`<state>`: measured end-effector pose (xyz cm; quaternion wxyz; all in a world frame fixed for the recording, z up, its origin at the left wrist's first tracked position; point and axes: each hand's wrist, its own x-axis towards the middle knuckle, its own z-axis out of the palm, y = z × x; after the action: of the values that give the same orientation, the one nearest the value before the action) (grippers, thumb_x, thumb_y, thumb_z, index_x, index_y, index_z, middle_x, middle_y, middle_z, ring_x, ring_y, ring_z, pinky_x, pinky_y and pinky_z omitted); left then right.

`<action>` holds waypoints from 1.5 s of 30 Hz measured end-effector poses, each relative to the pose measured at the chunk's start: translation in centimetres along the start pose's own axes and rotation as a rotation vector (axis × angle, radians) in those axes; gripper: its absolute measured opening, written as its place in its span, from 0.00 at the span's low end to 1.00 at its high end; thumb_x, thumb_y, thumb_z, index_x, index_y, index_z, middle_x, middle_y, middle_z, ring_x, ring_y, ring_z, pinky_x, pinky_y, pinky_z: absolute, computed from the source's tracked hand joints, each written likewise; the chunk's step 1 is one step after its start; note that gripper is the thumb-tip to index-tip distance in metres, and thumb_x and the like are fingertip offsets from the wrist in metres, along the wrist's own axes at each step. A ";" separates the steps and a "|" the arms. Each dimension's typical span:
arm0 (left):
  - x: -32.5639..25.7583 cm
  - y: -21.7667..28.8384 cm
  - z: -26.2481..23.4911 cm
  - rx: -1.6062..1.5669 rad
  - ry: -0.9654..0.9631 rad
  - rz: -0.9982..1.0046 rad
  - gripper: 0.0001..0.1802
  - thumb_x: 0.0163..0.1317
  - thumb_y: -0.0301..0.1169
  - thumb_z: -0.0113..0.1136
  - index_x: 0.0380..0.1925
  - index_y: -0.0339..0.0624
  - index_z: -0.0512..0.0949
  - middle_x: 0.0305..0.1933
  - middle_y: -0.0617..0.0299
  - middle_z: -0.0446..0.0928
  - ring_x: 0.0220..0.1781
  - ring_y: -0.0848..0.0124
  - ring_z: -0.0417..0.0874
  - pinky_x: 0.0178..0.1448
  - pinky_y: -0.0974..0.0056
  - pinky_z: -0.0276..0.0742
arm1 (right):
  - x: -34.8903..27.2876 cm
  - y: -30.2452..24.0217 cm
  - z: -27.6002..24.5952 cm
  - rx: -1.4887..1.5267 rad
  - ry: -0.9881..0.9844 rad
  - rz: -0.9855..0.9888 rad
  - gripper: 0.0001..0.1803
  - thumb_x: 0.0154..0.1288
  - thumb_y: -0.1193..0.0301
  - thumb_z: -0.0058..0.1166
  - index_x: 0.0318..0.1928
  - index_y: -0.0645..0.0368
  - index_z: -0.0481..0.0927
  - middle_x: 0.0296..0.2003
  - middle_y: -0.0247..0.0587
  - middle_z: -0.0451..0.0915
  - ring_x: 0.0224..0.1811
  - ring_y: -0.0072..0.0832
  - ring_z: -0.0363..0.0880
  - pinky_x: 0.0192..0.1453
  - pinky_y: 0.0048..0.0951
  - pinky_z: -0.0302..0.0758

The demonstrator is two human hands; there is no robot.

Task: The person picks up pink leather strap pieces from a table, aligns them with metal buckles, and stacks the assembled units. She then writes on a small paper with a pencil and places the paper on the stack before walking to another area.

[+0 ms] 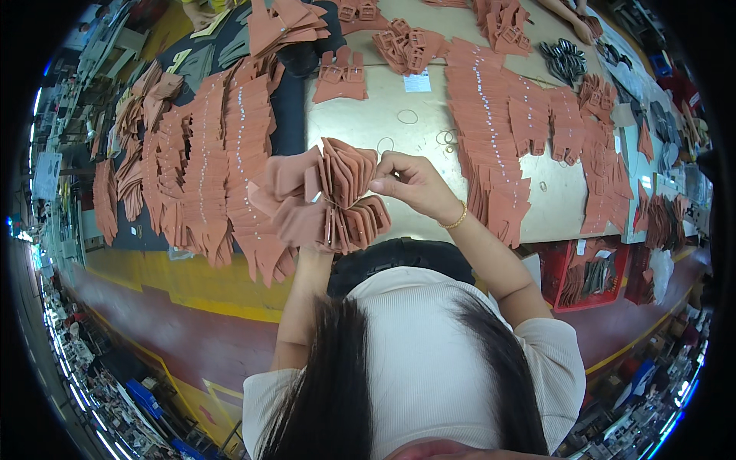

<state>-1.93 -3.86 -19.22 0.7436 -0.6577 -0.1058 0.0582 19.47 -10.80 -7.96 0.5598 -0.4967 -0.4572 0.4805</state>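
A fanned bundle of salmon-coloured leather pieces [349, 176] is held up over the near edge of the table. My left forearm [310, 280] rises beneath it; my left hand supports the bundle from below, its fingers mostly hidden by the pieces. At the bundle's right side my right hand [410, 184] is closed, thumb and forefinger pinched together. A thin rubber band [343, 205] crosses the middle of the bundle and runs toward those fingertips. Just beyond, a thin loop [386, 144] shows against the gold tabletop.
Long overlapping rows of similar leather pieces lie left [241, 153] and right [484, 115]. Buckled straps [341, 73] and a white label [417, 82] sit farther back. Rubber bands [445, 138] are scattered on the tabletop [406, 215]. A red crate [557, 264] stands below right. Other people's hands [201, 15] show at the far edge.
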 end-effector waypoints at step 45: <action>4.1 -10.0 4.1 2.767 0.540 0.718 0.35 0.54 0.27 0.68 0.60 0.32 0.62 0.46 0.48 0.78 0.49 0.68 0.81 0.50 0.66 0.77 | -1.5 -2.0 -1.0 -0.119 -0.124 -0.094 0.69 0.35 0.42 0.74 0.70 0.58 0.46 0.70 0.50 0.51 0.73 0.45 0.49 0.75 0.49 0.49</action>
<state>0.62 -0.23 -8.56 0.7127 0.5895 0.3412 0.1677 20.42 -12.53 -6.09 0.5221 -0.4763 -0.5414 0.4554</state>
